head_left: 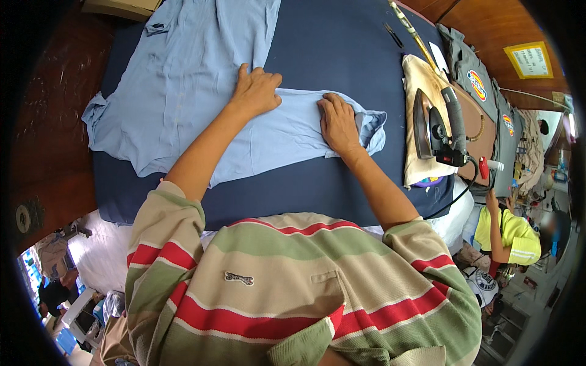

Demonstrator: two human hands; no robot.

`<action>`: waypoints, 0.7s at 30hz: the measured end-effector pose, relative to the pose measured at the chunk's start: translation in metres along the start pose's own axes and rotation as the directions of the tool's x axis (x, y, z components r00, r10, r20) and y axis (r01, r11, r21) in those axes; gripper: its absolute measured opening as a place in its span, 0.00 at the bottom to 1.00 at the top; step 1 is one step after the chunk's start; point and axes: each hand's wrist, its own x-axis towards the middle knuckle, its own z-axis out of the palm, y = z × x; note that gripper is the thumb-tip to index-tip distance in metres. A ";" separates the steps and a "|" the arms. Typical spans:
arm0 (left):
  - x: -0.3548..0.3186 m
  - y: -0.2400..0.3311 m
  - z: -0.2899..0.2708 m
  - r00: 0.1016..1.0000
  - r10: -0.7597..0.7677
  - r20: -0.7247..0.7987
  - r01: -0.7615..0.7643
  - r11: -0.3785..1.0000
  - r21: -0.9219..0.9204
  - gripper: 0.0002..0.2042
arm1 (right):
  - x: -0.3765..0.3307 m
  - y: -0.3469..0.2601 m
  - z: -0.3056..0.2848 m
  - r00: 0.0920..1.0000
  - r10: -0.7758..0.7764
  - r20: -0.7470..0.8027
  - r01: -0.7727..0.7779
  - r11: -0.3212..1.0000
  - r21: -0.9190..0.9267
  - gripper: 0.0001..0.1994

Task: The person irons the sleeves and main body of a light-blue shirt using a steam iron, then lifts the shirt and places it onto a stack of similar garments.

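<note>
We press our left hand (255,91) flat on the light blue shirt (183,85), fingers spread and its grip open, near where the sleeve meets the body of the shirt. Our right hand (337,122) lies palm down on the sleeve, grip open too, just beside the folded cuff. The shirt is spread across the dark blue counter (342,49), its body toward the left and far edge. To the right, well apart from our hands, an iron (436,125) rests on a cream cloth (421,79). Grey garments (473,73) lie beyond the iron.
</note>
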 end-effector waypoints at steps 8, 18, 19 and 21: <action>-0.012 -0.013 0.024 0.971 -0.041 -0.236 0.026 0.998 -0.064 0.06 | -0.011 0.000 -0.007 0.951 0.198 0.237 -0.131 0.954 -0.270 0.27; -0.013 -0.019 0.031 0.948 0.000 -0.319 -0.008 1.000 -0.024 0.07 | -0.017 0.003 -0.014 0.963 0.189 0.191 -0.144 0.963 -0.228 0.26; -0.014 -0.018 0.030 0.944 0.004 -0.330 -0.012 1.000 -0.022 0.07 | -0.018 0.005 -0.015 0.974 0.157 0.161 -0.125 0.974 -0.190 0.24; -0.016 -0.017 0.030 0.939 0.021 -0.343 -0.027 1.000 -0.015 0.05 | -0.018 0.005 -0.017 0.976 0.148 0.160 -0.120 0.978 -0.170 0.25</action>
